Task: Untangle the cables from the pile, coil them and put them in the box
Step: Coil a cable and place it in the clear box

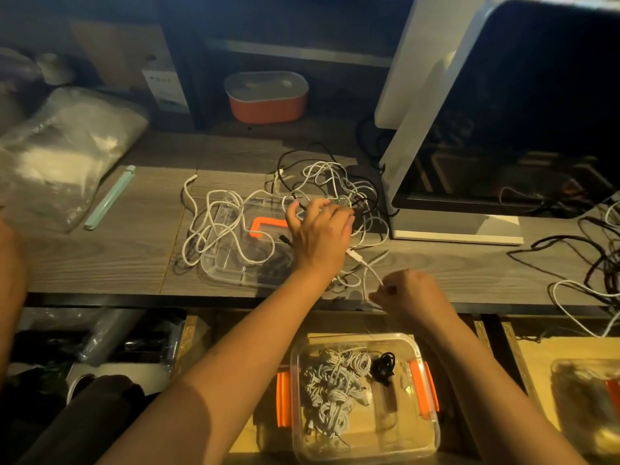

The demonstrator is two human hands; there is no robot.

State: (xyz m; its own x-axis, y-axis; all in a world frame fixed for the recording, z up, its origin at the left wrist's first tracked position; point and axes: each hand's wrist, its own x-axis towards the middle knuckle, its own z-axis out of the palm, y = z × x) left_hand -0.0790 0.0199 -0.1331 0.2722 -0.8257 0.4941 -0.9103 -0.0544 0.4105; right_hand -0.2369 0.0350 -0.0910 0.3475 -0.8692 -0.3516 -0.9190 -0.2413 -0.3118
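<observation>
Where box (389,431) sits, seemingly coiled cables (332,387) inside

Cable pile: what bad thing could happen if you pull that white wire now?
The right hand pinches a white cable that runs back into the cable pile, so a hard tug might tighten the knots. The pile lies over a clear lid near the desk edge; pulling could drag the lid off. The left hand grips the pile, which may help.

Your grey wood desk (117,263) carries cable tangle (330,182), clear lid (235,263), monitor base (453,226), plastic bag (60,156), mint sealing clip (110,196).
</observation>
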